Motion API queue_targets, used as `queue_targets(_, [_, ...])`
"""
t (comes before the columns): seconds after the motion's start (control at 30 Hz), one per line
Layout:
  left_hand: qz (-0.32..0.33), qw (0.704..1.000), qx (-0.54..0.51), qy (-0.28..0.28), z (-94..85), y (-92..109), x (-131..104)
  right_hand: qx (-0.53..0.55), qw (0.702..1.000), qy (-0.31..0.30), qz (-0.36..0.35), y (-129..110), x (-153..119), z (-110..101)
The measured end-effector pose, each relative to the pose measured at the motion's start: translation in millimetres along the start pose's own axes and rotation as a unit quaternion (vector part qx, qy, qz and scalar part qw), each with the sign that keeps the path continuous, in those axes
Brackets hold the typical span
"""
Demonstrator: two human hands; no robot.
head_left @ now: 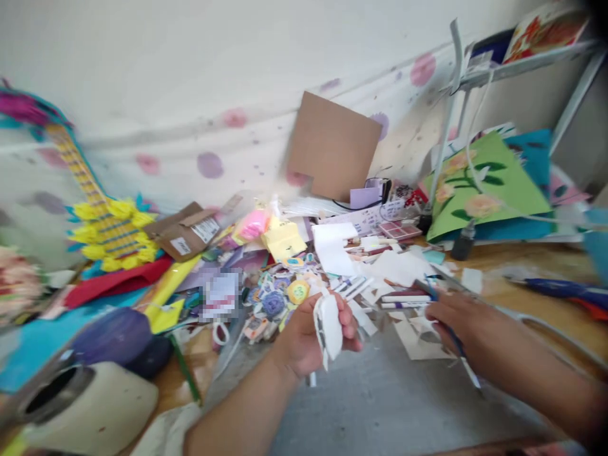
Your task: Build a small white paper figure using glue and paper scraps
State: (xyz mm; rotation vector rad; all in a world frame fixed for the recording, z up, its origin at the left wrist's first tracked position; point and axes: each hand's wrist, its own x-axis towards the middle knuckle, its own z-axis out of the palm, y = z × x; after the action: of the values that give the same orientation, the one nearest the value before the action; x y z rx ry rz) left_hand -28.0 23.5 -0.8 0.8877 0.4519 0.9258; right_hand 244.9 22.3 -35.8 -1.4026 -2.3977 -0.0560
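In my left hand (308, 335), closed around it, is a white rounded cut-out (329, 326) that looks layered, with a dark gap along its left edge. It is held above the grey work mat (351, 405). My right hand (456, 313), blurred, is over the mat's right side with its fingers closed on a slim blue pen-like tool (456, 342). The tool slants down to a pale end; its exact kind is unclear. White paper scraps (418, 335) lie just under and beside that hand. Several white-barrelled pens (403, 300) lie to its left.
Colourful small crocheted-looking pieces (273, 304) are heaped behind my left hand. A cream jar (99, 405) lies tilted at the front left. A yellow-flowered guitar shape (111, 228) leans at the back left. At right stand a small dark bottle (463, 244) and a blue glue gun-like tool (560, 288).
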Motion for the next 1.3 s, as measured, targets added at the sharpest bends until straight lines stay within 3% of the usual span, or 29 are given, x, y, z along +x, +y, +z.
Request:
queue_targets(0.17, [0.006, 0.999, 0.044, 0.013, 0.6, -2, -1, 0.068, 0.998, 0.015, -0.003, -10, -5, -4])
queue_targets(0.3, [-0.032, 0.99, 0.135, 0.016, -3.0, -3, 2, 0.25, 0.967, 0.011, 0.047, -21, -13, -22])
queue_targets(0.37, [-0.072, 0.974, 0.213, 0.011, -6.0, -6, 3, 0.404, 0.91, 0.017, 0.092, -25, -18, -27])
queue_targets(0.47, [-0.116, 0.941, 0.318, -0.002, -8.4, -13, 3, 0.63, 0.76, 0.058, 0.146, -30, -22, -28])
queue_targets(0.53, [-0.125, 0.913, 0.388, -0.015, -6.9, -16, 2, 0.72, 0.672, 0.07, 0.162, -35, -23, -30])
queue_targets(0.6, [-0.119, 0.852, 0.508, -0.042, -3.0, -16, 1, 0.762, 0.621, 0.056, 0.175, -40, -21, -35])
queue_targets(0.7, [-0.066, 0.737, 0.668, -0.074, 5.3, -13, 1, 0.789, 0.583, 0.032, 0.194, -47, -19, -42])
queue_targets(0.77, [-0.001, 0.729, 0.682, -0.06, 11.1, -11, 0, 0.794, 0.571, 0.024, 0.205, -52, -17, -42])
queue_targets(0.93, [0.136, 0.795, 0.591, -0.02, 22.9, -14, -8, 0.797, 0.566, -0.005, 0.213, -66, -11, -33])
queue_targets(1.1, [0.161, 0.801, 0.576, 0.021, 25.4, -22, -9, 0.777, 0.598, -0.025, 0.196, -77, -4, -24])
queue_targets(1.2, [0.167, 0.785, 0.594, 0.053, 23.3, -21, -8, 0.748, 0.639, -0.003, 0.182, -79, 0, -20])
queue_targets(1.3, [0.139, 0.79, 0.593, 0.076, 22.7, -19, -7, 0.72, 0.672, 0.031, 0.17, -79, 4, -16])
